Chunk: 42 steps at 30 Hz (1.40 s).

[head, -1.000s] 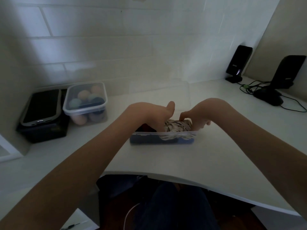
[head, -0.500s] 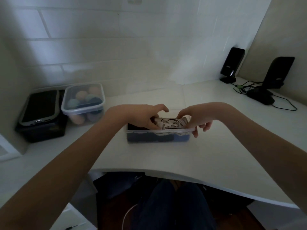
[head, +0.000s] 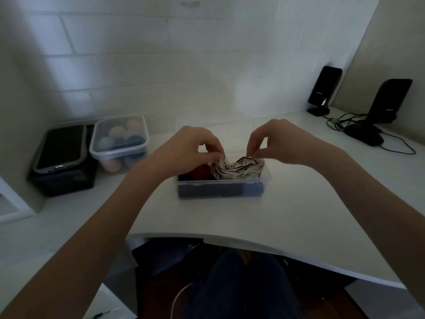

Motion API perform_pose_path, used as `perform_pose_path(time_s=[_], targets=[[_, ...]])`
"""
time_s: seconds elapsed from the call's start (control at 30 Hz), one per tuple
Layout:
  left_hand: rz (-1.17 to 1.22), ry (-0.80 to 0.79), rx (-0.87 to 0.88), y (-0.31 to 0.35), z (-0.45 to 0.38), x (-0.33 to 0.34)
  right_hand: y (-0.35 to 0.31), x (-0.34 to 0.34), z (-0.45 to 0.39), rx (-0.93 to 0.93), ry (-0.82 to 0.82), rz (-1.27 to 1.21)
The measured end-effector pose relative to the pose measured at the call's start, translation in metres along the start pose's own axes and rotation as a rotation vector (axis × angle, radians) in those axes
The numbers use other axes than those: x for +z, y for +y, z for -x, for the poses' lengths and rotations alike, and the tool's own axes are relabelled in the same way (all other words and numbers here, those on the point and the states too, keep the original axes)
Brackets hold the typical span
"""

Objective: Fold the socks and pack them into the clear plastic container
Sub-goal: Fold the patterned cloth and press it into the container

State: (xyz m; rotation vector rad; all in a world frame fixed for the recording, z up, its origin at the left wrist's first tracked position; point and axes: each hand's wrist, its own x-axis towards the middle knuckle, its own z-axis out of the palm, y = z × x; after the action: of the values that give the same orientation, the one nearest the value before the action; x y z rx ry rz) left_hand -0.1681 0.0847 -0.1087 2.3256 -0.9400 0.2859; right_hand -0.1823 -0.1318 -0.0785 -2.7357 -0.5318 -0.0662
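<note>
A clear plastic container stands open on the white desk in front of me. Dark blue socks fill its bottom, and a red sock shows at its left. A cream sock with dark stripes lies bunched on top, rising above the rim. My left hand pinches the left end of this striped sock with thumb and fingertips. My right hand pinches its right end the same way. Both hands hover just over the container.
A lidded clear tub of coloured sock balls sits at the left, next to a black box with a dark device on it. Two black speakers and cables stand at the back right. The desk's curved front edge is near my legs.
My hands have lifted from pressing the striped sock down in the container to pinching its two ends from above. The sock now bunches higher over the rim.
</note>
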Motion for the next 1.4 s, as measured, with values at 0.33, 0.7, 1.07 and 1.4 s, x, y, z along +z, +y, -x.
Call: perform_pose_path(time_s=[0.33, 0.7, 1.07, 1.4], targets=[[-0.509, -0.384, 0.027, 0.002, 0.002, 0.027, -0.023, 0.01, 0.016, 0.133, -0.356, 0.424], [-0.608, -0.425, 0.004, 0.01, 0.004, 0.035, -0.023, 0.008, 0.011, 0.173, -0.556, 0.471], [-0.482, -0.469, -0.023, 0.007, 0.003, 0.039, -0.023, 0.02, -0.003, 0.142, -0.571, 0.47], [-0.034, 0.053, -0.054, -0.005, 0.025, 0.016, 0.005, 0.0, 0.003, 0.097, -0.31, -0.042]])
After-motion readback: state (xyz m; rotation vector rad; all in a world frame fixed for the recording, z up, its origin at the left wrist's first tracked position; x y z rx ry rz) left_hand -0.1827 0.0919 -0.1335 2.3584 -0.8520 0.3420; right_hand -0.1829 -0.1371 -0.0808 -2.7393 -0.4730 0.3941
